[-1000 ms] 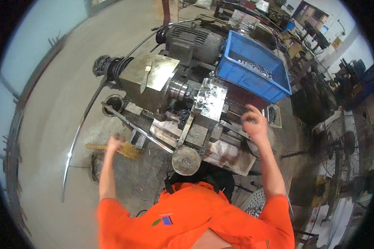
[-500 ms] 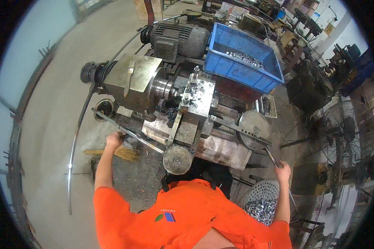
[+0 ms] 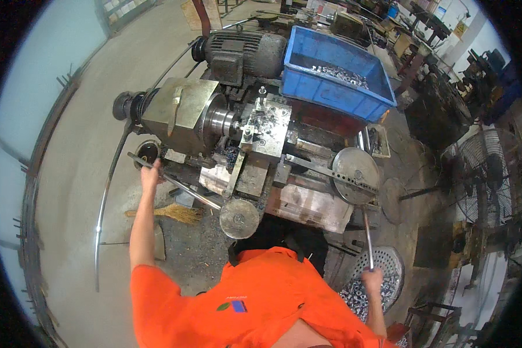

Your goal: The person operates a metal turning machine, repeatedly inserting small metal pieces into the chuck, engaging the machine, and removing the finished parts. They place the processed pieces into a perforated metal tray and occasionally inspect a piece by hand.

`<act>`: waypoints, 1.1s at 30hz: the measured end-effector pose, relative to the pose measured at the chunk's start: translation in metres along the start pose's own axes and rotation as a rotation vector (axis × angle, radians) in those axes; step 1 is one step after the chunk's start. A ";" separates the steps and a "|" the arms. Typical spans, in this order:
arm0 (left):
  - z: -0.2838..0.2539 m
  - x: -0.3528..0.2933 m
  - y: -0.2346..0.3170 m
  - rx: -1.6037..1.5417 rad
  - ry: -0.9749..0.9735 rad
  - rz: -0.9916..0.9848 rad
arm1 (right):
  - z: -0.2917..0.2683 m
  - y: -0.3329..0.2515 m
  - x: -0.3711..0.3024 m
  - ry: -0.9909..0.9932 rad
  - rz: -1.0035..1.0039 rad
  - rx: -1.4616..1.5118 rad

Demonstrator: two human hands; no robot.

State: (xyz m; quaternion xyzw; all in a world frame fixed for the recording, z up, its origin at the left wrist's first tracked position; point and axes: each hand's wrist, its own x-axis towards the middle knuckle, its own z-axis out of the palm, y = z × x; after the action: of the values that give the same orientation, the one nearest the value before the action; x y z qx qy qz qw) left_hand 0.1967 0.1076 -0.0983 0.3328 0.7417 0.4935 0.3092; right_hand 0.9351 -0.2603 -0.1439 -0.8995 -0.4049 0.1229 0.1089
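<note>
My left hand (image 3: 149, 176) is closed around a long metal lever rod (image 3: 190, 192), close to its outer end. The rod runs to a round metal disc (image 3: 239, 218) at the front of a small lathe. On the right, my right hand (image 3: 372, 281) grips the lower end of another lever rod (image 3: 368, 236), which comes down from a larger round disc (image 3: 354, 165). Between them stands the tool block (image 3: 272, 126), beside the lathe's spindle chuck (image 3: 220, 122). Dark metal chips (image 3: 229, 155) lie below the chuck.
A blue crate (image 3: 336, 87) of small metal parts stands behind the lathe, next to a motor (image 3: 238, 55). A perforated basin (image 3: 391, 267) of metal parts sits under my right hand. A straw broom (image 3: 177, 213) lies on the floor at left; a fan (image 3: 484, 174) stands at right.
My right hand has pulled its lever down and leftward, toward me. My left hand has moved up and outward along its rod. The tool block sits slightly closer to the chuck.
</note>
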 end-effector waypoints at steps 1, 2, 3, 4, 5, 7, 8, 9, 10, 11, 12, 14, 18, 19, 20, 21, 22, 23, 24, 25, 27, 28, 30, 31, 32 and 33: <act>0.004 0.002 -0.011 0.040 0.099 0.082 | 0.004 -0.023 -0.015 -0.159 0.108 0.362; 0.016 0.005 -0.006 0.031 0.109 0.030 | 0.006 -0.033 -0.029 -0.187 0.119 0.411; 0.012 -0.001 -0.001 0.035 0.060 0.007 | 0.001 -0.062 -0.040 -0.231 0.110 0.454; 0.006 -0.007 0.005 0.038 0.011 -0.017 | -0.013 -0.090 -0.052 -0.124 0.048 0.435; 0.002 -0.010 0.009 0.041 -0.042 -0.038 | -0.013 -0.090 -0.052 -0.151 0.093 0.479; 0.000 0.003 -0.001 0.052 -0.025 -0.054 | 0.000 -0.081 -0.049 -0.207 0.189 0.581; 0.003 0.009 -0.006 0.056 -0.023 -0.068 | 0.023 -0.053 -0.045 -0.150 0.089 0.583; 0.004 0.006 -0.004 0.045 -0.029 -0.046 | 0.028 -0.052 -0.045 -0.134 0.109 0.555; 0.005 0.004 -0.003 0.034 -0.034 -0.025 | 0.033 -0.051 -0.045 -0.117 0.128 0.528; 0.007 0.002 -0.001 0.023 -0.040 -0.003 | 0.037 -0.050 -0.046 -0.101 0.148 0.500; 0.009 0.000 0.001 0.019 -0.030 -0.011 | 0.039 -0.049 -0.047 -0.095 0.141 0.500; 0.013 0.000 0.005 0.009 -0.014 -0.026 | 0.044 -0.044 -0.049 -0.082 0.130 0.501; 0.001 0.010 -0.011 0.050 -0.021 -0.064 | -0.014 -0.106 -0.063 -0.120 0.075 0.539; 0.002 0.013 -0.011 0.068 -0.011 -0.086 | -0.012 -0.101 -0.062 -0.130 0.061 0.534; 0.003 0.016 -0.012 0.085 0.001 -0.109 | -0.008 -0.095 -0.061 -0.140 0.047 0.529; 0.003 0.017 -0.011 0.087 -0.023 -0.116 | -0.006 -0.094 -0.059 -0.154 0.032 0.524; 0.002 0.018 -0.010 0.090 -0.045 -0.124 | -0.013 -0.096 -0.059 -0.145 0.014 0.511; 0.001 0.019 -0.010 0.094 -0.067 -0.132 | -0.012 -0.091 -0.054 -0.109 0.005 0.422; -0.001 0.019 -0.009 0.118 -0.071 -0.128 | -0.011 -0.080 -0.047 -0.075 -0.005 0.335; -0.003 0.019 -0.010 0.142 -0.077 -0.124 | -0.012 -0.069 -0.037 -0.039 -0.015 0.249; -0.006 0.017 -0.008 0.168 -0.082 -0.118 | -0.028 -0.052 -0.010 0.087 -0.042 0.157; -0.005 0.013 -0.006 0.163 -0.084 -0.118 | -0.045 -0.051 0.003 0.071 -0.058 0.088; -0.006 0.006 -0.005 0.155 -0.086 -0.129 | -0.070 -0.047 0.044 0.025 -0.076 -0.088; -0.004 0.004 -0.006 0.150 -0.094 -0.133 | -0.077 -0.034 0.069 0.002 -0.069 -0.192; 0.004 0.006 -0.002 0.148 -0.116 -0.127 | -0.069 0.000 0.102 0.142 -0.113 -0.290; 0.008 0.006 -0.002 0.124 -0.130 -0.104 | -0.056 0.028 0.128 0.276 -0.163 -0.392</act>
State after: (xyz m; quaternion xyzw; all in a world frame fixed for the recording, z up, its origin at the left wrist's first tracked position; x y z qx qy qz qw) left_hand 0.1994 0.1160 -0.1033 0.3437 0.7654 0.4072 0.3609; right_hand 1.0541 -0.1871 -0.1157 -0.8760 -0.4735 -0.0913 -0.0036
